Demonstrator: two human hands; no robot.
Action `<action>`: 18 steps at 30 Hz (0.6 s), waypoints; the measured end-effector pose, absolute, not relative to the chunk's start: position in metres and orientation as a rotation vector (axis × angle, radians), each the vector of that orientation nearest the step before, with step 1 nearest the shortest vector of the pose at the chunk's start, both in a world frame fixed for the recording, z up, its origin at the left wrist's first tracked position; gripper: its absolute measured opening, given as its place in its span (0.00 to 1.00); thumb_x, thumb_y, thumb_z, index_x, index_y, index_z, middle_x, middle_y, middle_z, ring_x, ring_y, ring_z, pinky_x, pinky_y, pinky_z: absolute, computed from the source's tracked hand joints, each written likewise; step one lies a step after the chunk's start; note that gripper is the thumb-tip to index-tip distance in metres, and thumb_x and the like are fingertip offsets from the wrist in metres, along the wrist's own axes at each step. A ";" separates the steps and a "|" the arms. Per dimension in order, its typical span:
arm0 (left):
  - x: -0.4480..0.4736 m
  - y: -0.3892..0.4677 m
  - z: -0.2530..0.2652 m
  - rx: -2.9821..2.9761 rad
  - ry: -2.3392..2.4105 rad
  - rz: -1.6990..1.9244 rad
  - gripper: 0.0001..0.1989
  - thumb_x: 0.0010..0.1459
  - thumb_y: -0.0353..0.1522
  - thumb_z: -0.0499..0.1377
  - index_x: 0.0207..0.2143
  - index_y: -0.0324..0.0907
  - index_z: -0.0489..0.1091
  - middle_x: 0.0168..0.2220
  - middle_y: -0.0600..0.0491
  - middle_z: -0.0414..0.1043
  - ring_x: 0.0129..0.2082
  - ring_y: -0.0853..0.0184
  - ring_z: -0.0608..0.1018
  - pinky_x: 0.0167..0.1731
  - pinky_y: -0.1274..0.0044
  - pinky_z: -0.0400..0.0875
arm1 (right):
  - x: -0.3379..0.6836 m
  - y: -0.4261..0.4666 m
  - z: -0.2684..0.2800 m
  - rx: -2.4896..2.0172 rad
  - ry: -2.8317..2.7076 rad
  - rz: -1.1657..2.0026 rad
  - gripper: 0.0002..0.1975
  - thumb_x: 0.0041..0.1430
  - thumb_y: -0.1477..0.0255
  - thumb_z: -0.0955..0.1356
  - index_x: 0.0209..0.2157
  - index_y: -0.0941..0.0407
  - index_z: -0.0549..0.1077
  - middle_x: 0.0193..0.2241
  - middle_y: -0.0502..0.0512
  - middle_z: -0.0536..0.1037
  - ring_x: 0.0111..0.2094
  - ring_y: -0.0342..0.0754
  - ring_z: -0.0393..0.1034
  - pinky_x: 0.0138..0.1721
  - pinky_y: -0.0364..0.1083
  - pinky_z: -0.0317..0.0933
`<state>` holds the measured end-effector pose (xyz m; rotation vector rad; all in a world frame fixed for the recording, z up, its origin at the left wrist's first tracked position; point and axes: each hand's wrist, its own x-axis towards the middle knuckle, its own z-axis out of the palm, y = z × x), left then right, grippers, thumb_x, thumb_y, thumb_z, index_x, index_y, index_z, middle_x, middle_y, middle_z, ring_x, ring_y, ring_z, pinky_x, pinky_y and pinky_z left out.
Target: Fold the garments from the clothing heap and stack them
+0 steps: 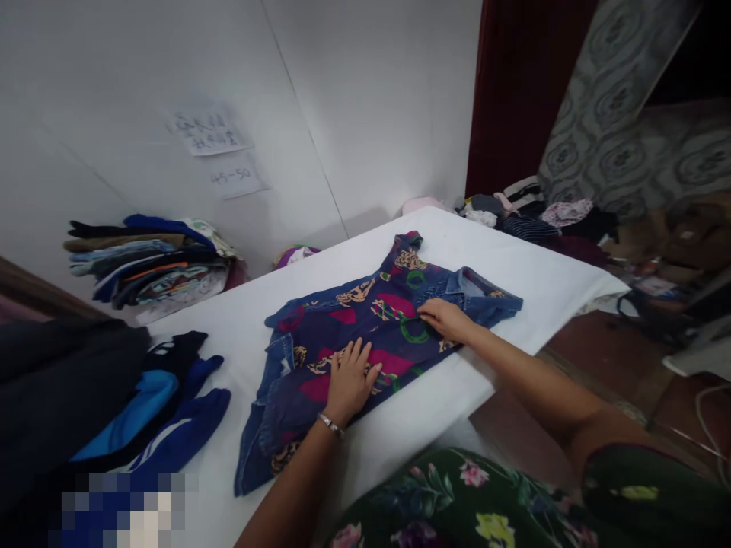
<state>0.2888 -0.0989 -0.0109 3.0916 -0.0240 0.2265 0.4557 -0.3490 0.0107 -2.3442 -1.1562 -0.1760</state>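
Observation:
A denim shirt (365, 304) lies spread on the white table, its dark blue panel printed with magenta, green and gold shapes. Its collar (457, 283) points to the right and the hem side to the left. My left hand (349, 380) rests flat on the printed panel, fingers spread, a bracelet (331, 425) at the wrist. Nearer the collar, my right hand (447, 320) is closed, with thumb and fingers pinching the shirt's cloth.
The white-covered table (525, 262) ends at the right above a floor. Folded clothes (148, 262) are stacked at the back left against the wall. Blue and black garments (165, 418) are heaped at the left. More clothes (514, 217) lie beyond the far edge. Paper notes (209, 129) hang on the wall.

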 end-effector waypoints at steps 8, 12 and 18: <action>0.287 -0.104 0.000 2.987 -0.048 0.311 0.25 0.64 0.43 0.48 0.59 0.41 0.62 0.64 0.43 0.55 0.63 0.55 0.58 0.59 0.56 0.53 | 0.412 -0.468 -0.006 -2.321 -0.647 -0.669 0.13 0.62 0.72 0.60 0.40 0.53 0.75 0.38 0.56 0.77 0.42 0.51 0.71 0.44 0.51 0.66; 0.278 -0.122 0.007 2.949 -0.342 0.370 0.28 0.61 0.45 0.52 0.61 0.44 0.60 0.64 0.45 0.54 0.64 0.55 0.57 0.61 0.55 0.48 | 0.404 -0.483 -0.023 -2.382 -0.618 -0.595 0.15 0.62 0.72 0.60 0.46 0.52 0.74 0.48 0.56 0.74 0.48 0.50 0.70 0.48 0.50 0.67; 0.278 -0.126 -0.004 3.001 -0.306 0.208 0.25 0.62 0.41 0.52 0.60 0.45 0.61 0.64 0.46 0.55 0.63 0.57 0.60 0.60 0.57 0.54 | 0.430 -0.469 -0.024 -2.423 -0.685 -0.480 0.17 0.61 0.72 0.61 0.48 0.52 0.74 0.54 0.56 0.71 0.53 0.51 0.68 0.52 0.51 0.65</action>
